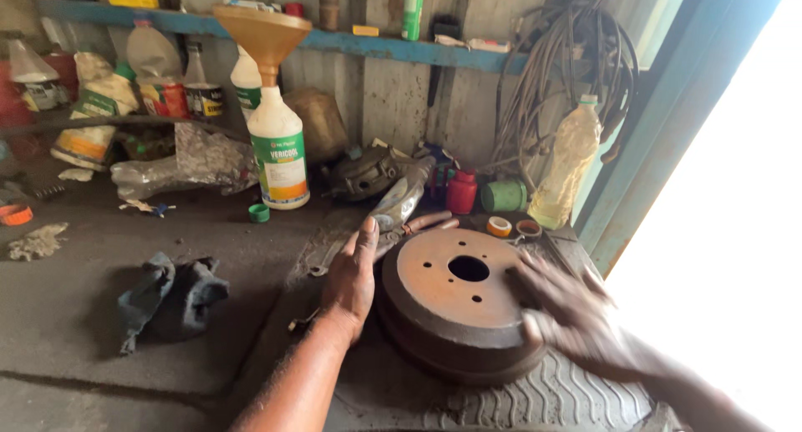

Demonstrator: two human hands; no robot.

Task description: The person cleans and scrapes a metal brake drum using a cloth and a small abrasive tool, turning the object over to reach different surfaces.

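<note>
Head view: corrugated metal wall and a blue shelf back a grimy grey table [75, 315]. At its right end, a rusty round brake drum [459, 302], flat-faced with a centre bore and stud holes, lies on a ribbed rubber tyre piece [551, 398]. Left hand [351, 273], grip released, palm flat against the drum's side wall. Right hand [576, 315], motion-blurred, fingers spread on the rim. A crumpled dark rag [167, 294] lies to the left.

- A dirty grey workbench [75, 315] holds everything.
- A rusty brake drum [455, 302] sits on a ribbed rubber mat [551, 398].
- A dark rag [167, 294] lies to the left.
- A white bottle [280, 152] with an orange funnel [263, 35] stands at the back.
- A small green cap [259, 213] lies beside it.
</note>
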